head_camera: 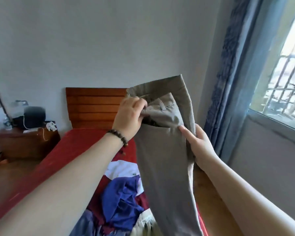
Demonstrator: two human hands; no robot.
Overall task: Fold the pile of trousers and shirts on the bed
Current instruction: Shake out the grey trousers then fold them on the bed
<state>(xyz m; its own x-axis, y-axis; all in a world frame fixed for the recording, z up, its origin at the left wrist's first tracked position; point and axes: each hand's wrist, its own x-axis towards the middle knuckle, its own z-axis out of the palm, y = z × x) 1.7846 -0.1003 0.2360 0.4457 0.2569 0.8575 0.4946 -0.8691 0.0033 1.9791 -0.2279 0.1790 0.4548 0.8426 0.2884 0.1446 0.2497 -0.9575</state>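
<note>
The trousers hang in the air above the bed, held up by both hands. The left hand has its fingers curled around the waistband; the right hand pinches the side seam. More clothes lie piled below.

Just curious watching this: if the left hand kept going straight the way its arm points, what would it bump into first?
The left hand already grips the khaki trousers at the waistband, so it meets them first. Past the cloth, probably the wooden headboard or the wall; depth is unclear.
</note>
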